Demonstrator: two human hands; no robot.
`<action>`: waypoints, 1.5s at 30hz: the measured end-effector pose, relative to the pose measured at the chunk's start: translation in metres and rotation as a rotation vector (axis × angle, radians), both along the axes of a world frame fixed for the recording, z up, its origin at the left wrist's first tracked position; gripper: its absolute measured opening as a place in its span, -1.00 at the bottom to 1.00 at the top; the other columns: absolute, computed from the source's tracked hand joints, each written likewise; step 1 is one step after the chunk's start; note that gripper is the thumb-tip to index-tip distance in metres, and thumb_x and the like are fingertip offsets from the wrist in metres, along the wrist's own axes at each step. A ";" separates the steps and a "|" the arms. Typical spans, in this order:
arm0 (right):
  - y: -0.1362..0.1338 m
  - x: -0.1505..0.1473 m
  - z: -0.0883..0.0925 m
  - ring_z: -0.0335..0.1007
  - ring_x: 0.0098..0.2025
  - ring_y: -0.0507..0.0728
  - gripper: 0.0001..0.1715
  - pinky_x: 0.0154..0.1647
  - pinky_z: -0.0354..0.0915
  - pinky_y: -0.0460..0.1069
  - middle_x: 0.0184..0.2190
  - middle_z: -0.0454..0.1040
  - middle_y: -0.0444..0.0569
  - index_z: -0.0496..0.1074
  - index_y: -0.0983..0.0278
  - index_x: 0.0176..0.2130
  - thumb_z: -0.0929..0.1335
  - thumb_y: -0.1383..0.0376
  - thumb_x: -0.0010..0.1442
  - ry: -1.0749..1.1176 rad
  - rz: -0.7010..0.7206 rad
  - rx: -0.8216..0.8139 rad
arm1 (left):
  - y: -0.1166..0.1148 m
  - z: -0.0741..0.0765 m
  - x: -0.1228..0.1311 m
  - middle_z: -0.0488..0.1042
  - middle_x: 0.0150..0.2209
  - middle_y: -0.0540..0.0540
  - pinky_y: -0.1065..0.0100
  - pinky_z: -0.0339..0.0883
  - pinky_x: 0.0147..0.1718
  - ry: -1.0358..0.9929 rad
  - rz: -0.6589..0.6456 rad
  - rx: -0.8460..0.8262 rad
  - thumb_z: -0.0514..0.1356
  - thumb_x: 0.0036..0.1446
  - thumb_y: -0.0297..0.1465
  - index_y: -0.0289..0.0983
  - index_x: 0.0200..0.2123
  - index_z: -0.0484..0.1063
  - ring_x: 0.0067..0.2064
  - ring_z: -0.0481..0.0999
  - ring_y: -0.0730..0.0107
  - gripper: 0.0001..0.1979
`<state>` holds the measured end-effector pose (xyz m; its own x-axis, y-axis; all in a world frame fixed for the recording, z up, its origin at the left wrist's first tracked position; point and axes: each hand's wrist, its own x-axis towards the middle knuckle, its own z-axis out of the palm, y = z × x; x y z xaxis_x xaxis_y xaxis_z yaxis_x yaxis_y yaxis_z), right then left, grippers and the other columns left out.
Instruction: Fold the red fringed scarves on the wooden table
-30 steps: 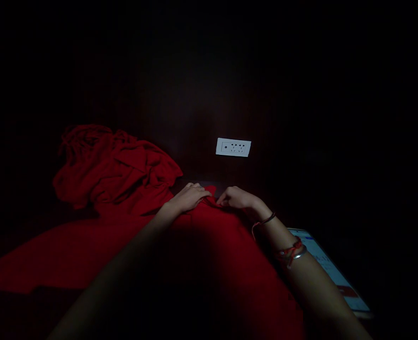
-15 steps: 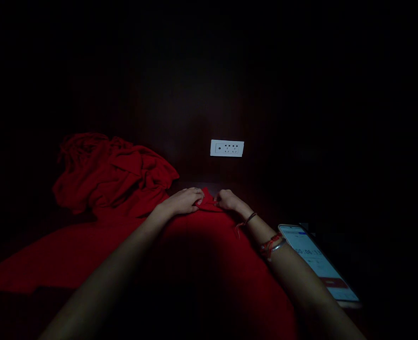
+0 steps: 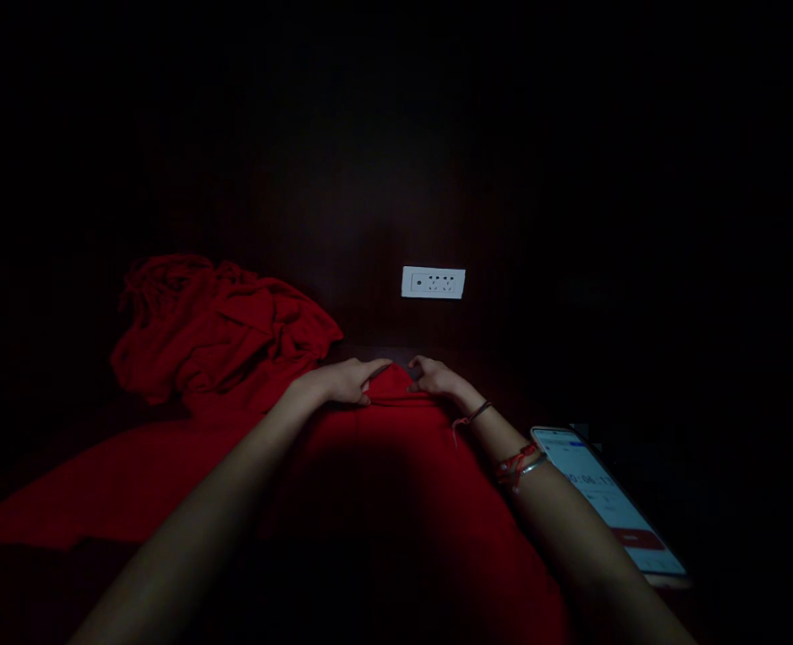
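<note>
A red cloth (image 3: 396, 484) spreads out in front of me, its far edge turned up into a small fold (image 3: 396, 383) between my hands. At the left end of this fold is my left hand (image 3: 346, 381), its thumb and forefinger spread apart against the cloth. On the right side my right hand (image 3: 436, 378) touches the same fold, thumb and forefinger apart as well. The remaining fingers of both hands are mostly hidden. Bracelets circle my right wrist and forearm.
Left of my hands lies a crumpled heap of red fabric (image 3: 228, 327) with fringes. A lit phone (image 3: 607, 502) showing a timer rests beside my right forearm. Beyond the cloth, a white socket plate (image 3: 433, 282) sits on the dark wall. Most surroundings are too dark to make out.
The fingers of both hands have spread from a closer pinch. The raised point of cloth between them now lies lower and wider. My view has shifted very slightly.
</note>
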<state>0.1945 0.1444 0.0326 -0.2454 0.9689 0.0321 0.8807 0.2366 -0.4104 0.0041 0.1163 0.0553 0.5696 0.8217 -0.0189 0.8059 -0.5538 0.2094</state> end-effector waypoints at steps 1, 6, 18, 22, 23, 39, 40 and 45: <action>0.001 0.000 -0.001 0.26 -0.36 0.01 -0.40 -0.44 0.14 -0.17 -0.30 0.39 -0.02 0.20 0.35 -0.08 0.35 0.39 -0.18 0.037 0.016 0.005 | 0.001 0.001 -0.002 0.38 -0.46 0.04 0.50 0.17 -0.48 -0.025 -0.007 -0.023 0.17 -0.20 -0.37 -0.15 0.11 -0.07 -0.45 0.37 0.41 -0.24; 0.002 -0.003 -0.003 0.22 -0.44 -0.06 -0.39 -0.47 0.12 -0.20 -0.40 0.35 -0.17 0.19 0.27 -0.12 0.25 0.57 -0.23 0.275 0.199 0.205 | 0.014 -0.005 -0.004 0.36 -0.25 -0.08 0.38 0.19 -0.24 -0.254 0.099 0.168 0.04 -0.06 -0.13 -0.22 0.05 0.10 -0.22 0.36 0.30 -0.42; 0.007 -0.004 -0.014 0.25 -0.39 -0.05 -0.60 -0.35 0.16 -0.17 -0.40 0.35 -0.17 0.23 0.25 -0.15 0.24 0.44 -0.06 0.384 0.109 0.349 | 0.022 -0.036 -0.025 0.17 0.05 -0.13 0.37 0.16 -0.13 -0.772 -0.007 -0.311 0.15 -0.08 -0.33 -0.16 0.08 0.00 0.01 0.22 0.37 -0.37; 0.011 -0.004 -0.021 0.25 -0.41 -0.05 -0.66 -0.37 0.17 -0.17 -0.40 0.36 -0.16 0.24 0.27 -0.16 0.23 0.41 -0.02 0.399 0.054 0.343 | 0.031 -0.049 -0.018 0.35 -0.13 -0.11 0.35 0.21 -0.17 -0.812 -0.017 -0.303 0.21 -0.22 -0.40 -0.29 -0.08 0.22 -0.11 0.33 0.36 -0.47; 0.011 -0.003 -0.020 0.26 -0.40 -0.05 -0.66 -0.35 0.16 -0.17 -0.39 0.37 -0.14 0.24 0.28 -0.16 0.22 0.41 -0.01 0.393 0.042 0.365 | 0.033 -0.051 -0.014 0.40 -0.21 -0.10 0.35 0.23 -0.21 -0.838 0.008 -0.280 0.20 -0.21 -0.38 -0.32 -0.16 0.28 -0.17 0.36 0.36 -0.56; 0.011 -0.025 0.005 0.29 -0.29 -0.02 -0.45 -0.27 0.21 -0.15 -0.23 0.38 -0.11 0.26 0.26 -0.09 0.29 0.48 -0.15 0.407 -0.022 0.265 | 0.042 -0.060 0.005 0.41 -0.26 -0.07 0.43 0.23 -0.23 -1.071 0.388 -0.194 -0.06 0.04 -0.17 -0.33 -0.29 0.30 -0.20 0.37 0.40 -0.64; 0.018 -0.028 0.006 0.28 -0.25 -0.02 -0.45 -0.22 0.19 -0.15 -0.20 0.37 -0.13 0.27 0.25 -0.10 0.28 0.50 -0.15 0.404 -0.003 0.305 | 0.042 -0.060 0.000 0.41 -0.24 -0.07 0.43 0.23 -0.24 -1.037 0.351 -0.272 -0.02 0.01 -0.15 -0.32 -0.24 0.28 -0.20 0.37 0.41 -0.63; 0.056 -0.037 0.025 0.31 -0.29 0.01 -0.51 -0.25 0.21 -0.13 -0.29 0.40 -0.12 0.33 0.26 -0.16 0.29 0.50 -0.16 0.378 -0.129 0.225 | 0.040 -0.067 -0.015 0.41 -0.43 0.02 0.42 0.28 -0.44 -0.988 0.305 -0.515 0.31 -0.35 -0.42 -0.32 -0.12 0.15 -0.44 0.41 0.45 -0.35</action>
